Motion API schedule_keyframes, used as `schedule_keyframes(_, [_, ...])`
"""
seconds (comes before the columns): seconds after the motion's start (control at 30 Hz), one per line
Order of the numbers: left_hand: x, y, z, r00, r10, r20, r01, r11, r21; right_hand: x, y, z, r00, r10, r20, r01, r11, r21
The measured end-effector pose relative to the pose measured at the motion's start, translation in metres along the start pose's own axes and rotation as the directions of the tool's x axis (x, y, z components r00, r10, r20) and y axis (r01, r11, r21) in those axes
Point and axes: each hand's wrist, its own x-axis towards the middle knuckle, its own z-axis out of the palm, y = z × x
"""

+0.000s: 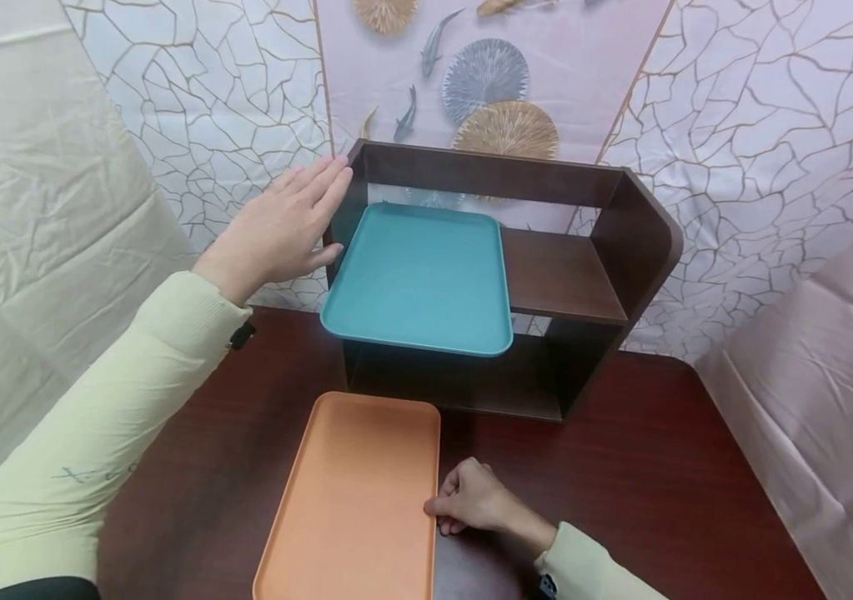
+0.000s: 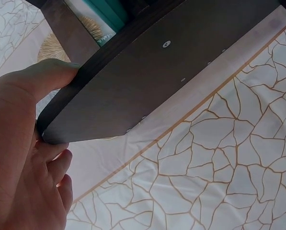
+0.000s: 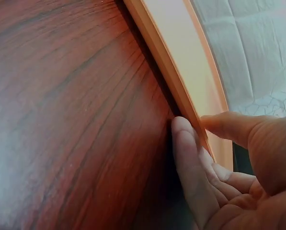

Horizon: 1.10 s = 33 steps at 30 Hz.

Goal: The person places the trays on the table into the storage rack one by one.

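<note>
A turquoise tray (image 1: 420,279) lies on the upper board of a dark brown shelf (image 1: 557,267), its front edge jutting out past the board. My left hand (image 1: 279,217) rests at the top of the shelf's left side panel (image 2: 119,91), fingers straight and together, with the thumb against the panel's front edge. Below, an orange tray (image 1: 358,500) lies on the table in front of the shelf. My right hand (image 1: 471,497) pinches its right rim (image 3: 181,91), thumb on the inner side and curled fingers along the outside, low over the tabletop.
The dark red-brown table (image 1: 666,492) carries the shelf near its back edge. Behind it hangs a patterned cloth (image 1: 741,100). Plain drapes flank both sides, a pale one (image 1: 43,175) at left and a pinkish one (image 1: 831,392) at right.
</note>
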Motion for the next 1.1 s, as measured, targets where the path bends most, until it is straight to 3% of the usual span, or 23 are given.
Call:
schedule_keyframes(0.17, [-0.001, -0.001, 0.000, 1.000, 0.001, 0.000, -0.001, 1.000, -0.006, 0.004, -0.002, 0.005, 1.000, 0.021, 0.004, -0.021, 1.000, 0.006])
schedule_keyframes(0.43, [-0.001, -0.002, 0.000, 1.000, -0.003, 0.007, 0.003, 1.000, -0.020, 0.006, 0.001, 0.004, 0.998, 0.038, 0.046, -0.047, 0.976, 0.214])
schedule_keyframes(0.6, [0.000, -0.001, 0.001, 1.000, -0.003, 0.004, 0.003, 1.000, -0.020, 0.003, 0.006, 0.002, 0.999, 0.015, 0.036, -0.023, 0.967, 0.252])
schedule_keyframes(1.1, [-0.001, -0.001, 0.002, 1.000, -0.003, -0.013, 0.003, 1.000, -0.001, -0.015, 0.008, -0.039, 0.999, -0.021, 0.045, 0.007, 0.959, 0.285])
